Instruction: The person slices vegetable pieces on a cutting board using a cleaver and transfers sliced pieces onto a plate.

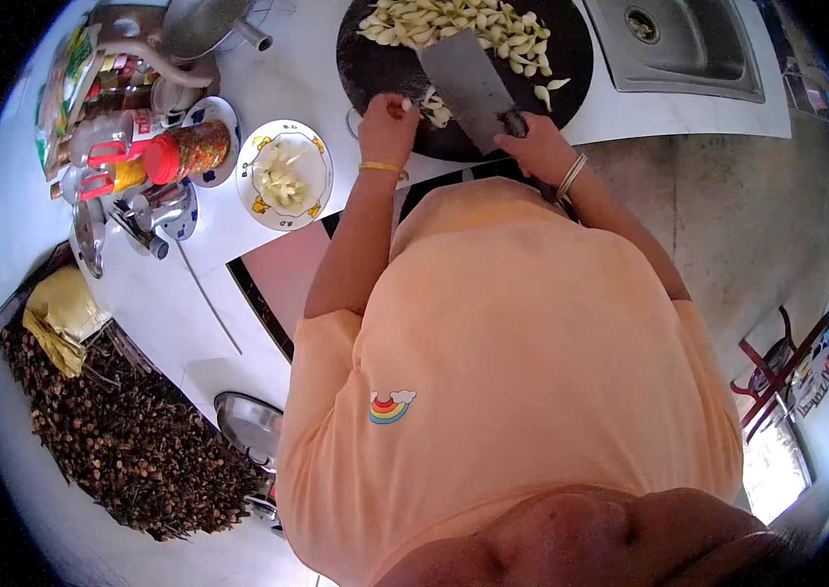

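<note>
My right hand (pixel 539 149) is closed around the dark handle of a cleaver (pixel 468 86), whose broad grey blade lies flat over a round dark chopping board (pixel 375 70). Closed at the board's near left edge, my left hand (pixel 390 127) pinches a small whitish piece that looks like a garlic clove (pixel 407 104). Beside its fingers, a few loose peels and cloves (pixel 436 108) lie left of the blade. Pale garlic cloves (pixel 493 27) are heaped along the far side of the board, with a couple (pixel 550 92) apart at the right.
A patterned plate (pixel 256 203) of whitish pieces stands left of the board. Further left are a red-lidded spice jar (pixel 184 152), bottles and a pan (pixel 201 27). A steel sink (pixel 698 83) is at right; a heap of firewood (pixel 131 430) lies lower left.
</note>
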`<state>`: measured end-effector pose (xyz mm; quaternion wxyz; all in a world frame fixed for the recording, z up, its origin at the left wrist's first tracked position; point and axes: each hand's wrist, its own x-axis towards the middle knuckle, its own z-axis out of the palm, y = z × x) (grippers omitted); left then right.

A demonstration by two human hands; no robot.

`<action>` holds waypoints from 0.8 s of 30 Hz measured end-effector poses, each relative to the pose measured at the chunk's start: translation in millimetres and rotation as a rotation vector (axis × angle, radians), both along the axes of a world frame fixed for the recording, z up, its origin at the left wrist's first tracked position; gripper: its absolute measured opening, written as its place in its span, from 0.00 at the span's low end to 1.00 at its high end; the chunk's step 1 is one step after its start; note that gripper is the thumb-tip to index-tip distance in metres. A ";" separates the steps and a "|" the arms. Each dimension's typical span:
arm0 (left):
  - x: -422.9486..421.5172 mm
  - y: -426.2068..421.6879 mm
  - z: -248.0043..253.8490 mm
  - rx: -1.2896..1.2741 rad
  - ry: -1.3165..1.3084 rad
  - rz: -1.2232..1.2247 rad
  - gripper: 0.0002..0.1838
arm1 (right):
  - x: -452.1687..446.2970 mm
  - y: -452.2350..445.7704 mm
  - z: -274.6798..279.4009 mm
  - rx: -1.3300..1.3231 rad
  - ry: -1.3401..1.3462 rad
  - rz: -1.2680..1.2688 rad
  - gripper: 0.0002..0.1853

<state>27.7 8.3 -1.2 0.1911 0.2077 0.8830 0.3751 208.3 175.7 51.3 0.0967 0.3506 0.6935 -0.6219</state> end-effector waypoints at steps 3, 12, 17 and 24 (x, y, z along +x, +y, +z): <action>12.2 -17.1 -2.7 -0.012 -0.203 0.049 0.16 | -13.4 -8.4 -2.9 0.014 -0.026 0.141 0.16; 20.3 -21.0 4.9 0.079 -0.282 0.112 0.15 | -27.5 -17.6 2.8 0.196 -0.063 0.322 0.17; 24.0 -18.6 5.7 0.126 -0.331 0.156 0.13 | -28.7 -10.5 14.2 0.158 -0.149 0.360 0.18; 30.5 -19.6 9.9 0.106 -0.222 0.154 0.12 | -37.6 -3.9 15.7 0.109 -0.219 0.379 0.13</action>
